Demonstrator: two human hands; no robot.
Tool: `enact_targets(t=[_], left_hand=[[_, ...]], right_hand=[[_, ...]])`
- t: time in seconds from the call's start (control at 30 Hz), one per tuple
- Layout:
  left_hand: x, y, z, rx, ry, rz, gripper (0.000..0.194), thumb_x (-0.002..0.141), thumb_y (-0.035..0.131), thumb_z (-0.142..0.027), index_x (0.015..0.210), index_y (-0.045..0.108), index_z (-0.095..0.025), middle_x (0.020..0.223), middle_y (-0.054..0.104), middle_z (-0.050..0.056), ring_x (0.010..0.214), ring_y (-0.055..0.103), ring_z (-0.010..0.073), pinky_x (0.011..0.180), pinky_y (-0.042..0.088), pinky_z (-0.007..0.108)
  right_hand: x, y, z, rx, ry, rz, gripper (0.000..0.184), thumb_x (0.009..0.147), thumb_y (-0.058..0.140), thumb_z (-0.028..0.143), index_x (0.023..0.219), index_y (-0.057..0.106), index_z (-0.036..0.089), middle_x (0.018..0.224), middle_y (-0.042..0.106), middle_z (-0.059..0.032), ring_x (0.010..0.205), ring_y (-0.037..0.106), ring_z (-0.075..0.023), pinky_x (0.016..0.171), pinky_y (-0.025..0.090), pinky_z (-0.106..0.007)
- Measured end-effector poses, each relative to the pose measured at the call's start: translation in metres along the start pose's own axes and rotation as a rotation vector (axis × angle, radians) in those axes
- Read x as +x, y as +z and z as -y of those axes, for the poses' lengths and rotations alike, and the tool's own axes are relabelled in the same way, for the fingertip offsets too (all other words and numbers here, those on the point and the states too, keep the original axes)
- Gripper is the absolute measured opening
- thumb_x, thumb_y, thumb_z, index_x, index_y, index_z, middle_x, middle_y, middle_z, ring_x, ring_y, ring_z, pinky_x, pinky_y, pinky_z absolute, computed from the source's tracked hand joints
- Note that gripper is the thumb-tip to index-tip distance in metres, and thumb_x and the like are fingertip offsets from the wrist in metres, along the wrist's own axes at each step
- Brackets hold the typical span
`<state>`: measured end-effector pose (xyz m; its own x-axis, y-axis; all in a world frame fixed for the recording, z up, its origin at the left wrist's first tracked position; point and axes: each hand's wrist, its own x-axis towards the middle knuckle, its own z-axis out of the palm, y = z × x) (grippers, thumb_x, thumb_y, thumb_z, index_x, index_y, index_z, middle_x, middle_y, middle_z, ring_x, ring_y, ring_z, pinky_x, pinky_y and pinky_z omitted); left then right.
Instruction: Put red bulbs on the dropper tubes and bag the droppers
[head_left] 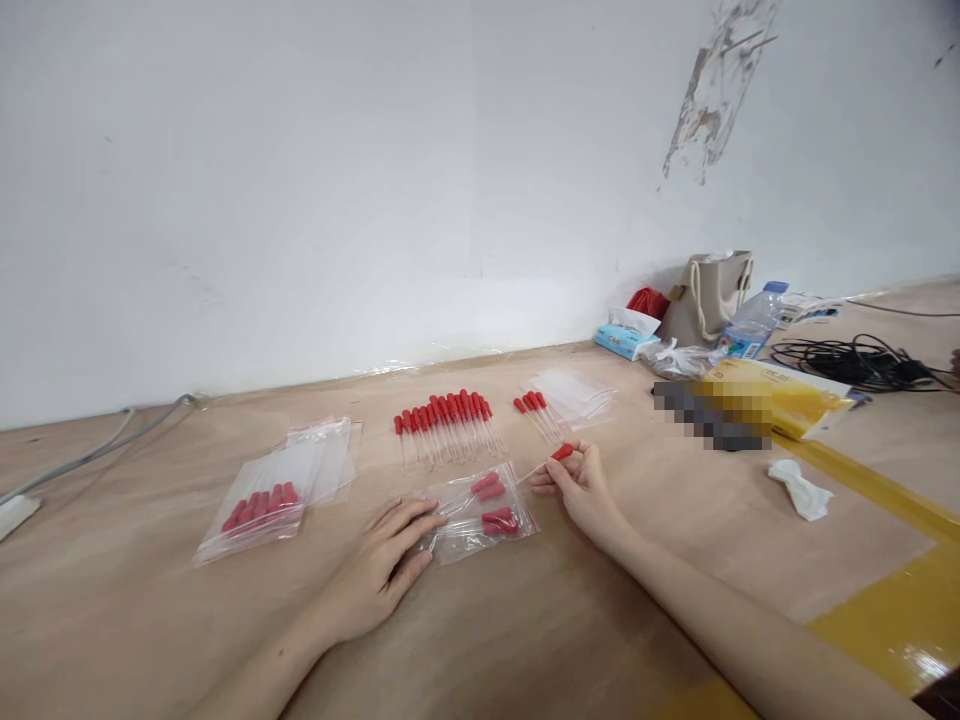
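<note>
My left hand (382,555) lies with fingers stretched out and apart on the left end of a clear zip bag (457,545). Inside that bag are several droppers with red rubber bulbs (499,520). Between the fingertips of my right hand (581,490) is a single dropper (561,453), its red bulb up and its thin clear stem slanting left to the bag's right end. Whether the tip is inside the bag, I cannot tell. Behind the bag lies a row of red-bulbed droppers (450,410), and a smaller group of droppers (532,402) rests right of it.
Filled bags (255,505) overlap at the left. Flat zip bags (574,392) lie behind my right hand. Farther right are a tissue pack (626,340), a tote bag (697,300), a bottle (754,320), a yellow pack (787,395), black cable (870,362) and crumpled tissue (799,490).
</note>
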<state>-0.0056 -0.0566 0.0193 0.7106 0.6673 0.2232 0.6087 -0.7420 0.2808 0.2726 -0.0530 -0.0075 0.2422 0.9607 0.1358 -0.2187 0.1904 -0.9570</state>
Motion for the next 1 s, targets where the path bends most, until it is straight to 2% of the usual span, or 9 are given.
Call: enact_targets(t=[0.1,0.17,0.27,0.37,0.5,0.6,0.7,0.8,1.0], left_hand=[[0.000,0.000,0.001,-0.003,0.002,-0.004,0.035,0.088,0.038,-0.028,0.123,0.045,-0.029,0.128,0.044,0.003,0.118,0.039,0.0218,0.099,0.033,0.042],[0.000,0.000,0.002,-0.003,0.006,0.000,0.035,0.088,0.038,-0.028,0.123,0.044,-0.029,0.129,0.044,0.003,0.118,0.039,0.0216,0.099,0.033,0.042],[0.001,0.001,0.002,-0.002,0.007,0.011,0.036,0.088,0.038,-0.028,0.124,0.042,-0.030,0.130,0.043,0.003,0.119,0.038,0.0216,0.100,0.032,0.043],[0.000,0.001,0.002,0.000,-0.005,0.016,0.039,0.089,0.037,-0.029,0.128,0.036,-0.029,0.130,0.043,0.003,0.120,0.037,0.0214,0.101,0.030,0.043],[0.000,0.001,0.002,0.008,-0.020,0.017,0.043,0.088,0.038,-0.031,0.130,0.031,-0.028,0.131,0.043,0.002,0.121,0.036,0.0211,0.102,0.028,0.043],[0.000,0.001,0.002,0.018,-0.026,0.017,0.044,0.088,0.039,-0.031,0.131,0.029,-0.028,0.131,0.043,0.001,0.121,0.037,0.0208,0.102,0.029,0.042],[0.000,0.000,0.002,0.026,-0.019,0.011,0.044,0.088,0.039,-0.032,0.131,0.029,-0.028,0.131,0.043,0.002,0.122,0.036,0.0212,0.102,0.028,0.042],[0.000,-0.001,0.002,0.021,-0.006,0.020,0.044,0.089,0.038,-0.031,0.132,0.028,-0.028,0.131,0.043,0.001,0.123,0.035,0.0213,0.103,0.027,0.044],[-0.001,0.000,0.001,-0.043,-0.034,0.056,0.043,0.090,0.033,-0.029,0.133,0.027,-0.031,0.138,0.032,-0.001,0.127,0.026,0.0198,0.104,0.026,0.040]], right_hand=[[0.002,-0.008,0.003,-0.085,0.118,0.078,0.045,0.060,0.066,0.045,0.083,0.036,0.022,0.066,0.055,0.0048,0.055,0.058,-0.0118,0.055,0.049,-0.029],[0.003,-0.014,0.005,-0.294,0.122,0.171,0.035,0.059,0.066,0.042,0.076,0.045,0.019,0.063,0.055,0.0035,0.052,0.054,-0.0102,0.051,0.045,-0.026],[0.005,-0.018,0.009,-0.640,-0.049,0.233,0.019,0.063,0.064,0.034,0.068,0.056,0.018,0.059,0.054,0.0021,0.052,0.047,-0.0097,0.049,0.039,-0.023],[0.004,-0.013,0.009,-0.766,-0.154,0.248,0.013,0.064,0.065,0.029,0.071,0.063,0.018,0.060,0.056,0.0012,0.055,0.047,-0.0107,0.050,0.037,-0.023],[0.002,-0.001,0.008,-0.687,-0.135,0.376,0.016,0.069,0.059,0.030,0.080,0.065,0.020,0.066,0.061,0.0004,0.055,0.050,-0.0111,0.052,0.038,-0.023],[0.000,0.003,0.007,-0.505,-0.009,0.507,0.021,0.075,0.051,0.034,0.086,0.063,0.020,0.067,0.061,0.0007,0.053,0.050,-0.0096,0.050,0.040,-0.022],[0.003,0.005,0.003,-0.408,0.127,0.378,0.027,0.074,0.052,0.039,0.090,0.057,0.018,0.065,0.058,0.0019,0.042,0.045,-0.0067,0.040,0.036,-0.019],[0.009,0.007,-0.003,-0.472,0.183,0.192,0.035,0.069,0.057,0.044,0.091,0.054,0.016,0.058,0.054,0.0041,0.035,0.039,-0.0054,0.033,0.028,-0.018],[0.012,0.012,0.001,-0.421,0.258,0.326,0.028,0.060,0.068,0.038,0.060,0.050,0.015,0.048,0.049,0.0055,0.043,0.044,-0.0056,0.040,0.034,-0.016]])
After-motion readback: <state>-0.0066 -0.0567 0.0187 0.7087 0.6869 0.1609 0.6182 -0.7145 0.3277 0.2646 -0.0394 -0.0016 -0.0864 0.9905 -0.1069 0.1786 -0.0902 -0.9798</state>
